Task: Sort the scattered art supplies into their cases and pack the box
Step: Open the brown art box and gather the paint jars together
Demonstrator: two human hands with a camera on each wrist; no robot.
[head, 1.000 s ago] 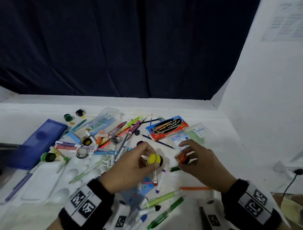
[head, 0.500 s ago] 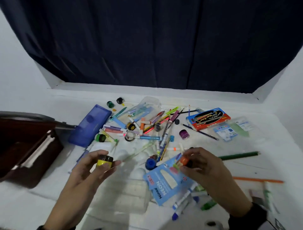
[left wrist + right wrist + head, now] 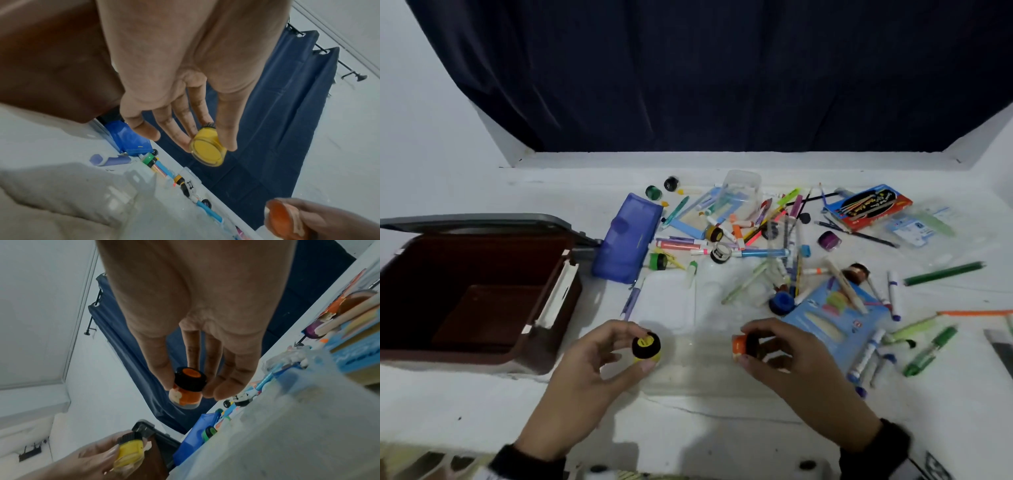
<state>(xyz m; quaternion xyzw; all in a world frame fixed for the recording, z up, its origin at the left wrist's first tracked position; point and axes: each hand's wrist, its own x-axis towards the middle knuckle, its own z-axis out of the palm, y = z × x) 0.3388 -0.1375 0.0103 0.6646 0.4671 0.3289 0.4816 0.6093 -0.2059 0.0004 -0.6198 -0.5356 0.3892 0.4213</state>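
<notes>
Head view. One white table (image 3: 722, 421). One brown box (image 3: 476, 294), lid up, at the left, holding one brown tray. One blue case (image 3: 626, 240) just beside the box. One clear case (image 3: 741, 186) at the far edge of the pile. One red pencil pack (image 3: 869, 207) at the far right. One blue card pack (image 3: 832, 318) near the right hand. Loose paint pots counted on the table: two green, one black, one purple, one blue; markers and pens lay too tangled to count. Left hand (image 3: 585, 373) pinched one yellow pot (image 3: 646, 346), black cap toward the camera, raised off the table near the box. Right hand (image 3: 787, 359) pinched one orange pot (image 3: 743, 344), lying sideways, cap under the fingers.

Left wrist view. One yellow pot (image 3: 207, 149) was held between thumb and fingertips, base toward the camera; the little finger stood free. One orange pot (image 3: 281, 217) showed at the lower right, blurred.

Right wrist view. One orange pot (image 3: 188, 386), black cap with orange centre, was gripped between thumb and fingers. One yellow pot (image 3: 129, 452) showed in the other hand below.
</notes>
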